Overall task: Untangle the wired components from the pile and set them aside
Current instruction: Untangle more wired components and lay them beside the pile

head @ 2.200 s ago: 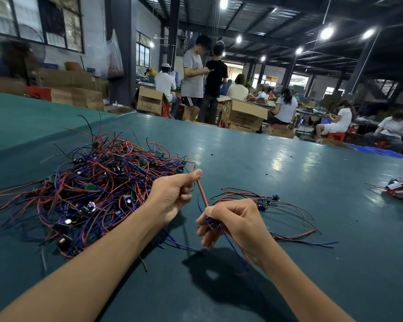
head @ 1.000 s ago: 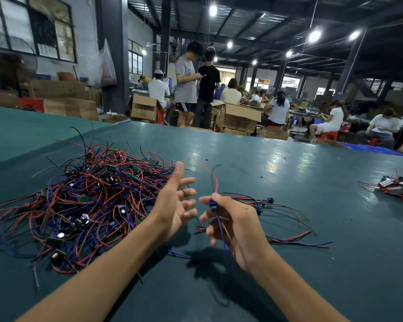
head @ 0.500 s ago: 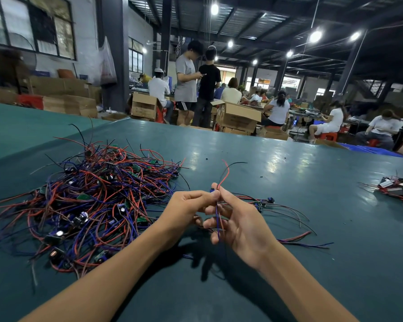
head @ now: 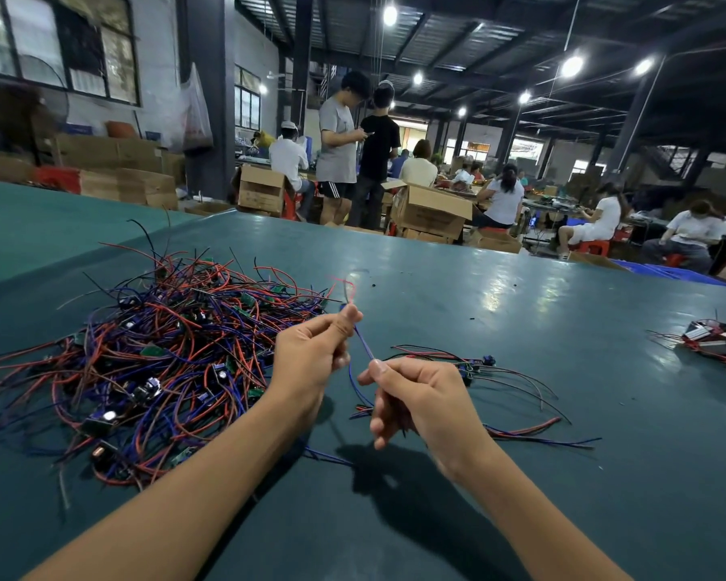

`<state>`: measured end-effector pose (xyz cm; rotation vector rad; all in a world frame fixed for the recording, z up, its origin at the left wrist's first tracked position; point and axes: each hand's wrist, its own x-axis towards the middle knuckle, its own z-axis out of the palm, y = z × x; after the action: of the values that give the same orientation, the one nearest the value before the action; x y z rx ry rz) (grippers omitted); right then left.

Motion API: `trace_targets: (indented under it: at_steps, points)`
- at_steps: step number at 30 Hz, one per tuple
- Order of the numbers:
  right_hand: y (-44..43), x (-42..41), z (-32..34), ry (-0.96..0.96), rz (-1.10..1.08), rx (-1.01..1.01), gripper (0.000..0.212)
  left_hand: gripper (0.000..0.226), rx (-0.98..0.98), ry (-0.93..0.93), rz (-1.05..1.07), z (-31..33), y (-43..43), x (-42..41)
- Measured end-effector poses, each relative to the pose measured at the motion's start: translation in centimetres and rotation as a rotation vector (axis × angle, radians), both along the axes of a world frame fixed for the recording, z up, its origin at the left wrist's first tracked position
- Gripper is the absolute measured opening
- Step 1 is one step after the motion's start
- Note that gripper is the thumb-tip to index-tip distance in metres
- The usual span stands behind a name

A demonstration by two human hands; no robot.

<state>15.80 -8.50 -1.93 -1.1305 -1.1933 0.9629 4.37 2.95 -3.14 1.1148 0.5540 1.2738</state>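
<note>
Between the grips a thin blue wire slants, pinched high by the left hand, low by the right hand; the set-aside red-and-blue wire bunch lies just beyond the right.

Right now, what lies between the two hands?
In the head view, a short straight stretch of blue wire spans the gap, pinched by the left hand and the right hand, above the green table.
</note>
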Motion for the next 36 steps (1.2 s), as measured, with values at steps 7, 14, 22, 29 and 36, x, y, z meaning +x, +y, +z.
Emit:
trace_targets:
  at_steps: [7,14,22,29,36]
  points:
    - [0.1,-0.9,0.1,-0.135,0.033,-0.033,0.024,0.04,-0.026,-0.007,0.12,0.1,0.5,-1.1]
    - [-0.1,0.0,0.2,-0.197,0.128,-0.089,0.02,0.032,-0.124,-0.111,0.151,0.5,0.5,-0.3]
    - [-0.6,0.8,-0.3,-0.55,-0.175,0.043,0.071,0.032,-0.268,-0.153,-0.169,1.0,0.3,-1.0]
    - [0.3,2.8,1.0,0.047,-0.136,0.051,0.055,0.024,-0.03,0.039,-0.445,1.6,-1.9,-0.6]
    - [0.4,4.1,2.0,0.35,-0.069,0.074,0.03,0.026,0.208,0.304,-0.421,1.3,-3.5,0.3]
